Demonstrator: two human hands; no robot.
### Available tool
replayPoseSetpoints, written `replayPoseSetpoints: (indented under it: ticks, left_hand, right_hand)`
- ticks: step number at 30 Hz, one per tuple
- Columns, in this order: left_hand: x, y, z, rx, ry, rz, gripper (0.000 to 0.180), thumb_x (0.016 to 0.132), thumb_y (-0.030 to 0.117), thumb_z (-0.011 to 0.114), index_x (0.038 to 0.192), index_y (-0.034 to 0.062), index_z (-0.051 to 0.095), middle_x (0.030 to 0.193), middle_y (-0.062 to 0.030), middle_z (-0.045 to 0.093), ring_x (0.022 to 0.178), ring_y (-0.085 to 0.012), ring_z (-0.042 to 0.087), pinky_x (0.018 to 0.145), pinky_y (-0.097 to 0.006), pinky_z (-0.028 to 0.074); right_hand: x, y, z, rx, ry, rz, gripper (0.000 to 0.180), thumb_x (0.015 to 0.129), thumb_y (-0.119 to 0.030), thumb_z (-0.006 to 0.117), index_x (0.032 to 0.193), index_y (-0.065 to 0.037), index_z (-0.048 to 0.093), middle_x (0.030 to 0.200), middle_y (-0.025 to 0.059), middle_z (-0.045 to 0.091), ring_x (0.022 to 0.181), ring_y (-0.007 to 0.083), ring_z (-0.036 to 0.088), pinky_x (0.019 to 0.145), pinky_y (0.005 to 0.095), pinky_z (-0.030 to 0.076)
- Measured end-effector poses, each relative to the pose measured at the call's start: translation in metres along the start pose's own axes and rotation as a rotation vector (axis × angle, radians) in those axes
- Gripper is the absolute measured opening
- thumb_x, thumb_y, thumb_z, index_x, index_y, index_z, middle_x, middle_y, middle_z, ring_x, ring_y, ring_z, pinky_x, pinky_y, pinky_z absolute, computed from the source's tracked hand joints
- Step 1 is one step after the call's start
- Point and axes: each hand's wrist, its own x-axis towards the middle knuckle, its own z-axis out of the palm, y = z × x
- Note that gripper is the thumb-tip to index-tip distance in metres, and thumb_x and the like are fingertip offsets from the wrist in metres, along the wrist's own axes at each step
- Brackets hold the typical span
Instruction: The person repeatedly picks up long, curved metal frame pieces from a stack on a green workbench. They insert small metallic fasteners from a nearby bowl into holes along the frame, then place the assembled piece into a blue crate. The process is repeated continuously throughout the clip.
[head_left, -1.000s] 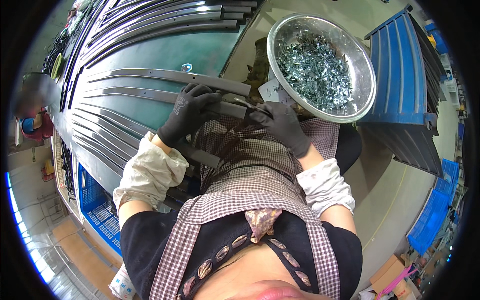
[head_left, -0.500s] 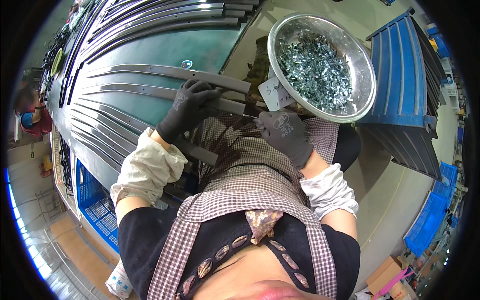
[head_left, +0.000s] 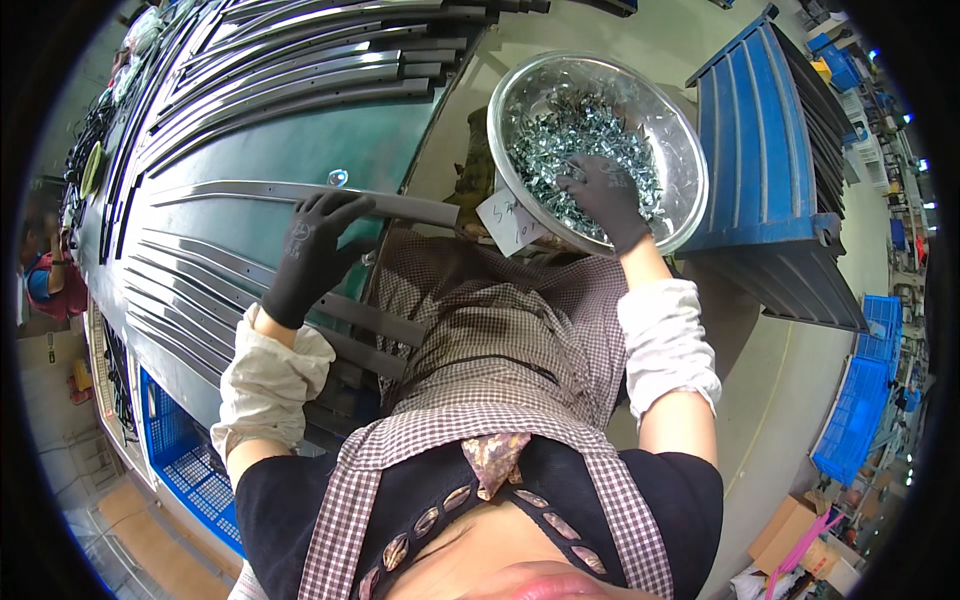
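My left hand point(head_left: 315, 250), in a dark grey glove, is over the green worktable. Its fingers reach to a long dark strip point(head_left: 415, 208) with small holes, and the thumb stands apart. Closer to me, several similar strips point(head_left: 375, 318) lie side by side, their ends jutting toward my checked apron. My right hand point(head_left: 608, 200), gloved alike, is inside a clear round bowl point(head_left: 685, 185) at the right. Its bent fingers press into a heap of small shiny metal clips point(head_left: 545, 150); anything between the fingertips is hidden.
More dark strips point(head_left: 330, 85) cover the table's far side. A small shiny round object point(head_left: 338, 178) sits beyond my left hand. A handwritten card point(head_left: 508, 225) lies against the bowl. Blue bins point(head_left: 755, 140) stand at the right; a blue crate point(head_left: 195, 470) is at lower left.
My right hand has gone from above my lap into the bowl of clips. My left hand has let go of a strip, which now lies nearer me with the others. The view has shifted slightly.
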Motion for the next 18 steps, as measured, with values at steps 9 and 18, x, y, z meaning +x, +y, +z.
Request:
replayPoseSetpoints:
  ticks: [9, 18]
  left_hand:
    - [0.012, -0.022, 0.024, 0.016, 0.015, 0.036, 0.041, 0.072, 0.015, 0.077, 0.112, 0.0065, 0.070, 0.108, -0.0109, 0.069, 0.100, -0.0338, 0.063, 0.096, -0.044, 0.046]
    - [0.012, -0.009, 0.021, 0.014, 0.049, 0.053, 0.038, 0.076, 0.017, 0.076, 0.112, 0.0069, 0.069, 0.107, -0.0096, 0.069, 0.105, -0.0324, 0.063, 0.097, -0.046, 0.045]
  right_hand:
    - [0.027, 0.017, 0.021, 0.173, -0.017, 0.029, 0.027, 0.087, -0.033, 0.066, 0.093, -0.008, 0.072, 0.091, 0.0126, 0.071, 0.088, 0.0306, 0.068, 0.079, 0.0436, 0.052]
    - [-0.005, 0.030, -0.012, 0.302, -0.029, 0.150, 0.030, 0.090, -0.028, 0.063, 0.108, -0.004, 0.066, 0.087, 0.0169, 0.069, 0.079, 0.0325, 0.066, 0.075, 0.0426, 0.050]
